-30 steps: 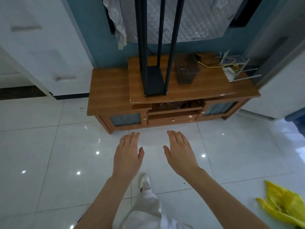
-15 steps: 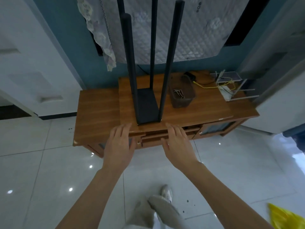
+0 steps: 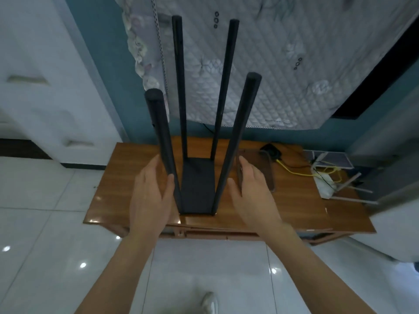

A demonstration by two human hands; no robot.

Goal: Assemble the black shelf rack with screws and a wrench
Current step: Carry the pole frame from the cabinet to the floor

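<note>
Black shelf rack [image 3: 197,189]: stood on wooden cabinet [image 3: 127,177] top, centre; posts' long axis vertical. L hand [image 3: 150,196], R hand [image 3: 251,196]: fingers straight, nothing gripped; front posts flanked, both equally near.

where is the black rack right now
In the head view the black shelf rack stands mid-frame on the wooden cabinet, posts up, with the left hand and the right hand close on either side.
</note>
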